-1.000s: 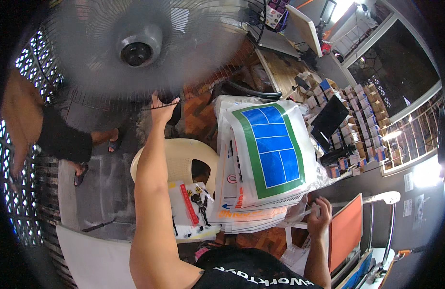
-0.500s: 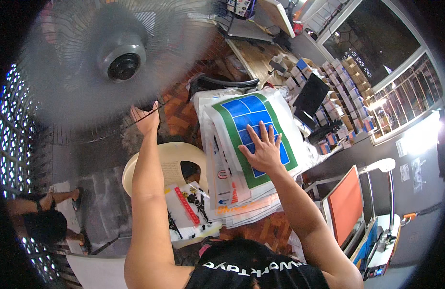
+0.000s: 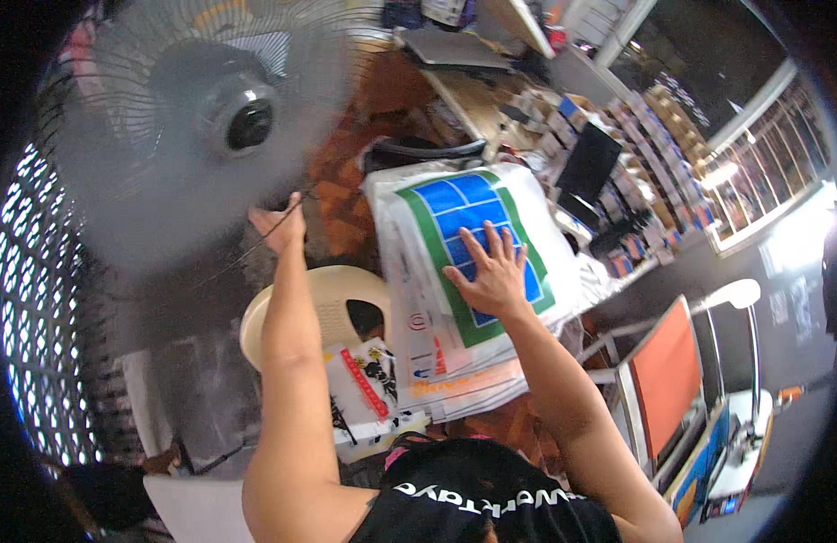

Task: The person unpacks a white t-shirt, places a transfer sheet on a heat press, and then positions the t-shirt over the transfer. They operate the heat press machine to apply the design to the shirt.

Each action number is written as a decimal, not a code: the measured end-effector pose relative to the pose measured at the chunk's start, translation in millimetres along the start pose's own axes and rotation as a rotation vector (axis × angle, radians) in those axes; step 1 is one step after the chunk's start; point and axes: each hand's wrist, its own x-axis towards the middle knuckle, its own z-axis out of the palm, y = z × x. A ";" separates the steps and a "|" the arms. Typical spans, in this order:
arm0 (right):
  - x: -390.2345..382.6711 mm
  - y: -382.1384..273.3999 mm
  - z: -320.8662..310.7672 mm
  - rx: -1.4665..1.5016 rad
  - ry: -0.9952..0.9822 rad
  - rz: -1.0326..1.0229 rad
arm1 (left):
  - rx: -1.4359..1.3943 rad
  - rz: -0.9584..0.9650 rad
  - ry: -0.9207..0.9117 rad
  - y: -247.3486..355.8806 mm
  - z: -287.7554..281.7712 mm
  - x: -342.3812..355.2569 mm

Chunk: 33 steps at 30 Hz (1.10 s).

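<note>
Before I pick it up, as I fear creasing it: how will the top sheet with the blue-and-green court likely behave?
The court sheet is probably floppy, since its right edge looks wavy. It appears thin, so likely light for its size, and could flutter near the fan, whose blur suggests spinning.

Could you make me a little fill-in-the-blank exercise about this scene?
1. The right hand rests on the top sheet, whose green border surrounds a ____ area.
2. The left hand is beside a large, caged ____.
3. The sheets lie to the ____ of the cream chair.

Missing words: blue; fan; right.
</note>
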 end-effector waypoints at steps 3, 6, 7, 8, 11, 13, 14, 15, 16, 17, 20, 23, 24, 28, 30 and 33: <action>6.0 -9.1 -1.9 0.002 0.004 -0.031 | 0.098 -0.001 -0.103 -41.6 -1.9 18.2; 3.4 -9.3 -6.1 0.019 -0.016 -0.030 | -0.407 -0.005 -0.282 -85.6 -36.3 -9.3; 5.5 -10.9 -7.3 0.024 -0.019 -0.032 | -0.693 -0.023 -0.319 -86.1 -43.0 -9.5; 3.9 -8.1 -4.1 0.021 -0.005 -0.025 | -0.975 -0.059 -0.375 -73.5 -53.8 -19.2; -1.6 7.9 8.6 0.000 0.044 -0.021 | -1.649 -0.310 -0.424 -2.5 -87.0 -56.5; -0.1 3.9 7.0 0.023 0.040 -0.042 | -1.577 -0.321 -0.387 13.4 -103.5 -35.1; 1.4 1.3 4.5 0.038 0.045 -0.048 | -1.556 -0.370 -0.372 8.6 -108.1 -25.7; 1.7 -0.5 2.7 0.045 0.051 -0.065 | -1.560 -0.321 -0.389 -0.9 -115.3 -23.8; 4.8 -3.2 -0.4 0.053 0.060 -0.082 | -1.558 -0.270 -0.412 -11.3 -119.9 -20.8; 2.7 -2.2 0.3 0.055 0.050 -0.083 | -1.546 -0.244 -0.448 -21.1 -122.6 -29.7; 12.3 6.2 -7.8 0.039 0.036 -0.060 | -1.509 -0.450 -0.177 -36.3 -126.0 -69.9; 2.3 2.8 -1.8 0.065 0.004 -0.063 | -1.555 -0.358 -0.431 -22.4 -119.7 -63.4; -1.5 1.2 -2.1 0.063 -0.017 -0.067 | -1.554 -0.333 -0.473 -16.8 -116.0 -55.8; -2.4 2.9 -9.9 0.079 -0.038 -0.077 | -1.674 -0.394 -0.430 -2.6 -99.1 -50.5; -2.3 3.1 -11.3 0.080 -0.048 -0.082 | -1.718 -0.301 -0.444 3.5 -98.6 -46.3; -2.1 7.3 -9.2 0.059 -0.065 -0.072 | -1.622 -0.348 -0.353 21.7 -96.7 -53.0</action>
